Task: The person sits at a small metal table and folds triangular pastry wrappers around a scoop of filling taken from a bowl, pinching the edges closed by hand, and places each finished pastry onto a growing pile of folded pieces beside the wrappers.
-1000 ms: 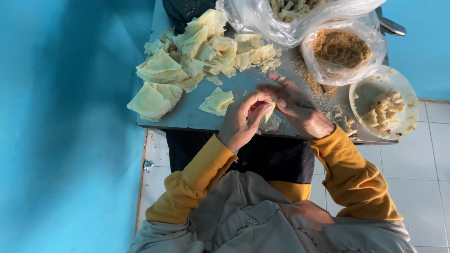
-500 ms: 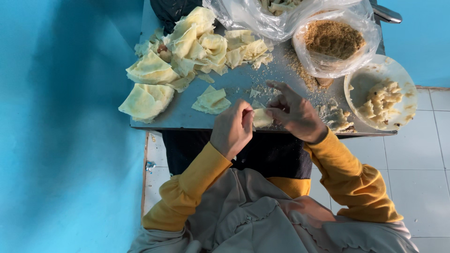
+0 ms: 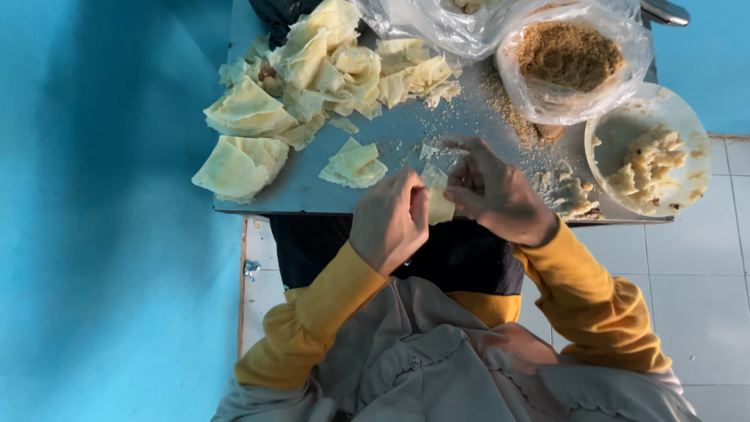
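Blue walls ring the grey surface (image 3: 406, 133); both hands, left hand (image 3: 388, 221) and right hand (image 3: 494, 193), pinch a pale wrapper (image 3: 438, 197) mid-frame, folding it; tucking comes next, probably.

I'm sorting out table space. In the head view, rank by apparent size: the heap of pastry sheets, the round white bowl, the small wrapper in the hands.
1. Heap of pastry sheets, largest.
2. Round white bowl.
3. Small wrapper, partly hidden by both hands.

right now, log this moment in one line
left hand holds wrapper piece | right hand pinches it | over grey table | crumb bag behind
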